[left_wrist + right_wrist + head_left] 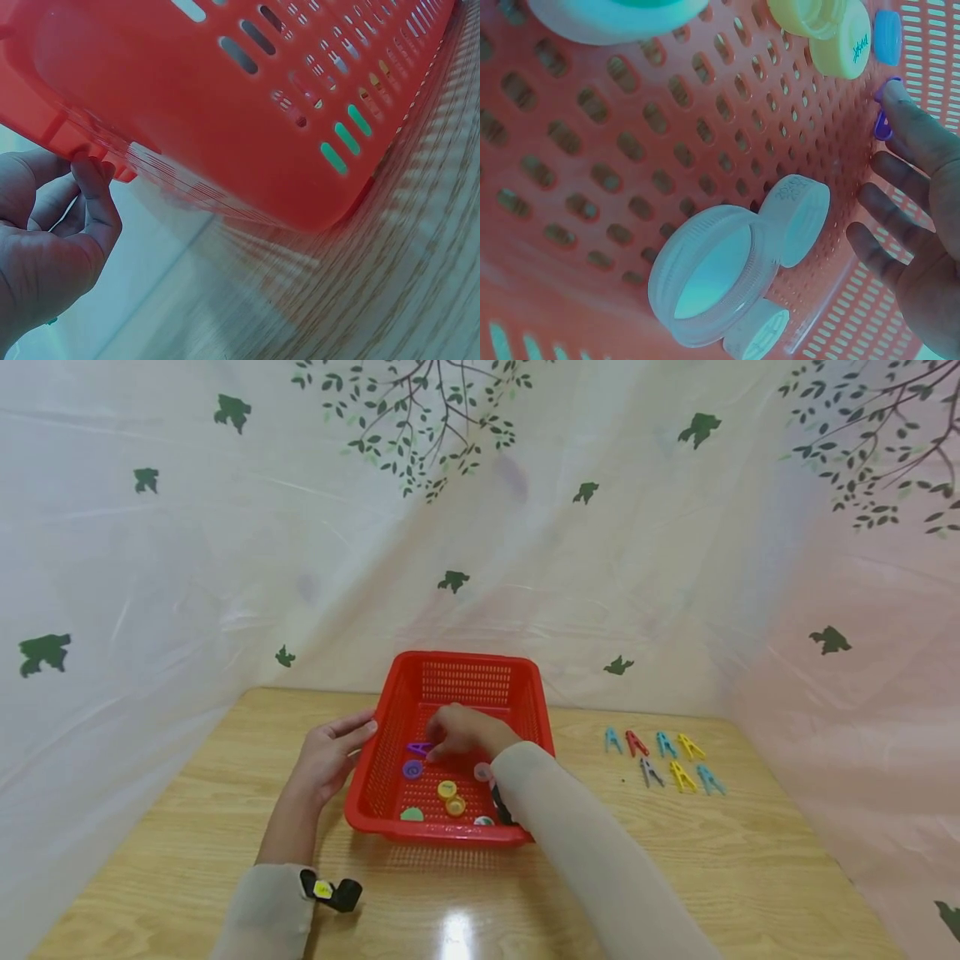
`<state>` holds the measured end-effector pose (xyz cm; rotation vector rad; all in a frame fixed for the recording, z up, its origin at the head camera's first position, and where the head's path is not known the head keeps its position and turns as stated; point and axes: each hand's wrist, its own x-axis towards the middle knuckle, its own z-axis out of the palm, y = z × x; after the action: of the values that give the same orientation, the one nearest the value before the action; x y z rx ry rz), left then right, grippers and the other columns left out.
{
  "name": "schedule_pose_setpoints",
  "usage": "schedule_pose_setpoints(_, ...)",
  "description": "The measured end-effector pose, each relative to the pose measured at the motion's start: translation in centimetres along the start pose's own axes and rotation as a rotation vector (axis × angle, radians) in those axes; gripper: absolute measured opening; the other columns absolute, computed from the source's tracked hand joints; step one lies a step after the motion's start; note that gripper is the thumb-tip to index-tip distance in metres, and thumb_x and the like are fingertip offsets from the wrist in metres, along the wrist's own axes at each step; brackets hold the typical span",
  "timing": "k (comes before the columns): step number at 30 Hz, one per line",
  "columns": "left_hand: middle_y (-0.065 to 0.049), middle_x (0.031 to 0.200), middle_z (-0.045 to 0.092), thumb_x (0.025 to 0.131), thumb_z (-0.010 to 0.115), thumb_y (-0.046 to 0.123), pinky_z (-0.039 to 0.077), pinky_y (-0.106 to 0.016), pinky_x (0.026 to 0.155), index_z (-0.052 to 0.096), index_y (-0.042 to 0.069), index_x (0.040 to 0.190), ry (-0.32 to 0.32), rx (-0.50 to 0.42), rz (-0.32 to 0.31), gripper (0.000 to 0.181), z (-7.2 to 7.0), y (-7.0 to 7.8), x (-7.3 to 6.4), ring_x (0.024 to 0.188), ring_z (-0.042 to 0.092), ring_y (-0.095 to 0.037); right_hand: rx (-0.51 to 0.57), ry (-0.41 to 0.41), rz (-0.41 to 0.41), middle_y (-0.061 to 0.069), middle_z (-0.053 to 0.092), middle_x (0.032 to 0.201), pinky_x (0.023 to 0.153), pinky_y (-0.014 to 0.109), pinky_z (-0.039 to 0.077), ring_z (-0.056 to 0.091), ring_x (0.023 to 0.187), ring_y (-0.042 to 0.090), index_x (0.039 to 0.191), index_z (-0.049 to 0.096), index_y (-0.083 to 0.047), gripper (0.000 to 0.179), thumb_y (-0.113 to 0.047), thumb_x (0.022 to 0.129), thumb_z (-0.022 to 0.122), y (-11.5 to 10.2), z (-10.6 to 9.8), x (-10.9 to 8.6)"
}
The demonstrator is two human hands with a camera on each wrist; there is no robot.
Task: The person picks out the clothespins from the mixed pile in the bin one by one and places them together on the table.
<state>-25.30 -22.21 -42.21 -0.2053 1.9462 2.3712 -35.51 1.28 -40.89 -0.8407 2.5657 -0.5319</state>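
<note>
A red plastic basket [441,833] sits on the wooden table. My left hand [330,756] holds its left side; in the left wrist view the thumb and fingertips pinch the rim. Inside the basket, my right hand [468,731] has its thumb and a finger at a purple clothespin [418,748], seemingly pinching it. Its other fingers reach out loosely in the right wrist view. Just nearer than the clothespin lies a purple bottle cap [412,769]. Two yellow caps [447,790] lie in the middle of the basket floor.
A green cap [412,814] lies by the basket's near wall. White caps [799,217] and a clear ring-shaped lid [705,277] lie beneath the right forearm. Several coloured clothespins, among them a red one [636,743], lie in two rows on the table to the right.
</note>
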Motion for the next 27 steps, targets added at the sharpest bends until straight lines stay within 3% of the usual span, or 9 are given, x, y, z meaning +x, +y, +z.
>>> schedule_pose_setpoints(13,-0.004,0.130,0.066,0.095,0.076,0.025,0.058,-0.031,0.092,0.057,0.005,0.145,-0.009,-0.001,0.010,0.057,-0.05,-0.06,0.13,0.112,0.066,-0.016,-0.008,-0.012,0.006,-0.013,0.070,0.100,0.095,0.042,0.058,0.067,0.091,0.009,0.115,0.074,-0.027,0.035,-0.036,0.083,0.086,-0.52,0.15,0.44)
schedule_pose_setpoints(27,-0.001,0.124,0.068,0.095,0.076,0.023,0.059,-0.031,0.091,0.055,0.003,0.146,-0.010,-0.019,0.014,0.059,-0.01,-0.05,0.21,0.108,0.067,-0.014,-0.012,0.013,-0.006,-0.011,0.071,0.098,0.093,0.040,0.059,0.068,0.088,0.009,0.110,0.077,-0.025,0.025,-0.029,0.086,0.083,-0.31,0.28,0.79)
